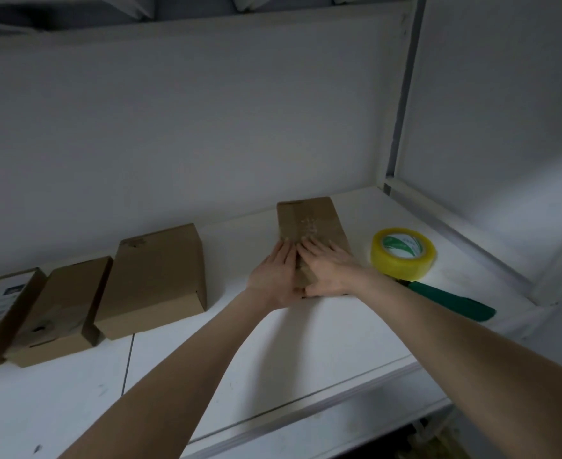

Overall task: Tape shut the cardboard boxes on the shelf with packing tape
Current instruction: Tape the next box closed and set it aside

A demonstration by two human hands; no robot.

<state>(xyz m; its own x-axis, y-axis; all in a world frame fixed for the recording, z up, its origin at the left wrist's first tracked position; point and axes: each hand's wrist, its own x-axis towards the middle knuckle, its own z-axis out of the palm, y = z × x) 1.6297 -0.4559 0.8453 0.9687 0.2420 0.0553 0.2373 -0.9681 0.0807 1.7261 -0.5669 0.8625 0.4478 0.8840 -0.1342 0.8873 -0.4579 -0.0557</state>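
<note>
White shelf (306,342), with a pale upright (402,94) at its right rear corner, carries every item shown. Four cardboard boxes lie along it. The big box (160,279) is near the middle, with the low box (64,309) and the labelled box (1,303) to its left. The narrow box (316,220) lies to its right, apart from the others, flat, with its long side running away from me.

My left hand (274,276) and my right hand (327,270) rest side by side on the near half of the narrow box's top. Both are palm down with fingers straight and together, gripping nothing, and the thumbs nearly meet at the near edge. A glossy, bubbled strip shows on the top beyond my fingertips; I judge it to be tape laid over the seam.

The tape roll (402,252), yellowish with a green-and-white core, lies flat just right of the narrow box, near my right wrist. The green-handled tool (451,301), likely a cutter, lies beside the roll; my right forearm hides its working end.

Handling, as judged: the narrow box is probably light, stiff along its edges and yielding at the middle of its flaps. Pressure is therefore best spread with flat palms, and to shift the box I would take it by its two long sides. The tape film is thin, clingy and apt to wrinkle, so the roll is best held through its core.
</note>
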